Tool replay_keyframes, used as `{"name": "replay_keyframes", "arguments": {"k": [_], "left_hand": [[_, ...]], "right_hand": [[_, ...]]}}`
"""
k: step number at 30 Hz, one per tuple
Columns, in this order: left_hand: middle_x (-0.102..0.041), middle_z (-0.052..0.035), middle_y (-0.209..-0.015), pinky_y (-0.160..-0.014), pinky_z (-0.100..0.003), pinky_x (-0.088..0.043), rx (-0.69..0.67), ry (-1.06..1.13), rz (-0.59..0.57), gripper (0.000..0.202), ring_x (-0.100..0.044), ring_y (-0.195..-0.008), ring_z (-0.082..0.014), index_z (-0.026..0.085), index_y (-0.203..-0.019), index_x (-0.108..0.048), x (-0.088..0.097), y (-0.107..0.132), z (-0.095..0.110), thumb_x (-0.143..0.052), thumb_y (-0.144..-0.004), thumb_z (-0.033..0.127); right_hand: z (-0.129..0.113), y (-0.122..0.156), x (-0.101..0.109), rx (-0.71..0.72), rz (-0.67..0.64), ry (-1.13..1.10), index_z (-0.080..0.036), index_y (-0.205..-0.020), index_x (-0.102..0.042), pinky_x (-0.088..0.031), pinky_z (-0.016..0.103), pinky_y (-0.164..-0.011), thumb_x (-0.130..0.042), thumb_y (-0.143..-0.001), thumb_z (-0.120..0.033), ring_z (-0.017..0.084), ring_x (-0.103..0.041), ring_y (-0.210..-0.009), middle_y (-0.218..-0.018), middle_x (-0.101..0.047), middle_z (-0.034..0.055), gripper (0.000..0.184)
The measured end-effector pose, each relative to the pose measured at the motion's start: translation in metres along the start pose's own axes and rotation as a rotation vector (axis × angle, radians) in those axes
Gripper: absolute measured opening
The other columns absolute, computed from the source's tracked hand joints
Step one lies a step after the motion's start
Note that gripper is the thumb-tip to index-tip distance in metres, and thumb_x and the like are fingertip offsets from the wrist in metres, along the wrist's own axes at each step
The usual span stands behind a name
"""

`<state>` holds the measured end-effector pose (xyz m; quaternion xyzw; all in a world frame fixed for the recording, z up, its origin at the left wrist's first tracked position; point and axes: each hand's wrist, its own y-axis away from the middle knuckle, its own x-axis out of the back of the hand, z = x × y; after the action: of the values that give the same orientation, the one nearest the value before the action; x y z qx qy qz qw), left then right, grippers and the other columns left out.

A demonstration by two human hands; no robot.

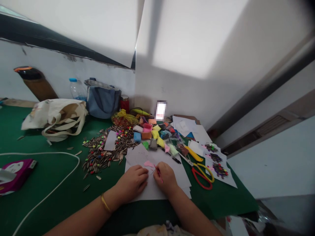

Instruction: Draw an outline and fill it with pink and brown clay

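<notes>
My left hand [134,181] lies on white paper [159,193], its slightly bent fingers resting beside a flat pink piece of soft clay [148,163]. My right hand [165,176] is closed round a thin pink stick-like tool [160,176], with its tip end close to the clay. The fingers partly hide this tool, so its exact kind does not show. Beyond the paper sit several coloured clay blocks, among them a blue one [137,137] and a yellow one [160,142]. A black pen [176,159] lies on the paper's right side.
Sunflower seeds [103,157] mixed with coloured beads spread left of the paper. Scissors [203,175] and a yellow-handled cutter [194,153] lie to the right, near sheets with seed patterns [220,170]. A phone [160,110] leans at the back; a white cable [59,182] crosses the left.
</notes>
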<state>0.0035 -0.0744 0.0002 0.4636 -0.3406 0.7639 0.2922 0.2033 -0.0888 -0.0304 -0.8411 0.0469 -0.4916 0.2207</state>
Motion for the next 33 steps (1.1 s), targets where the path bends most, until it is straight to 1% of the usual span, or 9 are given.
{"name": "replay_keyframes", "arguments": {"k": [4,14,20,23,25,29,33], "left_hand": [[-0.066,-0.0052,-0.110,-0.092,-0.039,-0.048,0.004,-0.004,-0.003,0.013,-0.056,-0.099,-0.0223,0.019,-0.095,-0.064,0.000,0.000,0.001,-0.054,-0.088,0.019],[-0.066,-0.0054,-0.110,-0.091,-0.040,-0.048,-0.003,-0.004,0.019,0.013,-0.055,-0.099,-0.0223,0.020,-0.096,-0.064,-0.002,0.001,-0.001,-0.055,-0.087,0.019],[-0.067,-0.0054,-0.107,-0.089,-0.039,-0.049,-0.008,0.001,0.023,0.013,-0.056,-0.097,-0.0218,0.020,-0.095,-0.065,-0.002,0.001,-0.001,-0.056,-0.086,0.018],[-0.067,-0.0057,-0.107,-0.089,-0.039,-0.049,-0.015,0.000,0.031,0.014,-0.057,-0.097,-0.0220,0.020,-0.096,-0.065,0.000,-0.001,0.000,-0.056,-0.086,0.017],[-0.067,-0.0062,-0.106,-0.089,-0.039,-0.049,-0.016,0.006,0.041,0.015,-0.057,-0.097,-0.0217,0.020,-0.096,-0.066,0.001,-0.001,0.000,-0.056,-0.086,0.017],[-0.068,-0.0073,-0.105,-0.089,-0.039,-0.050,-0.013,0.015,0.045,0.015,-0.057,-0.098,-0.0217,0.020,-0.096,-0.066,0.001,-0.001,0.001,-0.055,-0.087,0.018],[-0.068,-0.0068,-0.104,-0.091,-0.038,-0.049,-0.025,0.024,0.035,0.017,-0.058,-0.099,-0.0212,0.020,-0.094,-0.067,-0.001,-0.001,-0.003,-0.051,-0.089,0.017]], "right_hand": [[0.002,0.003,-0.002,0.019,-0.035,0.009,-0.021,-0.076,-0.049,-0.034,0.027,-0.066,-0.047,-0.075,-0.011,0.018,-0.051,-0.071,-0.072,-0.055,0.0010,0.010],[-0.001,0.001,-0.001,0.012,-0.057,0.048,-0.021,-0.074,-0.050,-0.031,0.027,-0.063,-0.048,-0.074,-0.011,0.017,-0.051,-0.068,-0.070,-0.056,0.0007,0.010],[0.000,0.002,-0.003,0.085,-0.084,0.147,-0.021,-0.071,-0.048,-0.030,0.028,-0.064,-0.050,-0.072,-0.008,0.018,-0.048,-0.070,-0.070,-0.054,0.0009,0.013],[0.002,0.002,-0.002,0.081,-0.064,0.190,-0.021,-0.070,-0.047,-0.031,0.028,-0.064,-0.050,-0.074,-0.009,0.018,-0.047,-0.071,-0.071,-0.053,0.0016,0.014],[0.002,0.001,0.000,0.060,-0.034,0.164,-0.021,-0.071,-0.047,-0.032,0.028,-0.065,-0.048,-0.076,-0.008,0.018,-0.047,-0.071,-0.072,-0.053,0.0018,0.013],[0.003,-0.001,0.006,0.007,0.006,-0.009,-0.020,-0.077,-0.050,-0.036,0.028,-0.068,-0.046,-0.079,-0.010,0.018,-0.049,-0.074,-0.075,-0.053,0.0020,0.011],[0.006,-0.004,0.008,-0.053,-0.002,-0.122,-0.020,-0.080,-0.054,-0.037,0.027,-0.068,-0.047,-0.080,-0.013,0.017,-0.051,-0.073,-0.076,-0.055,0.0014,0.009]]}}
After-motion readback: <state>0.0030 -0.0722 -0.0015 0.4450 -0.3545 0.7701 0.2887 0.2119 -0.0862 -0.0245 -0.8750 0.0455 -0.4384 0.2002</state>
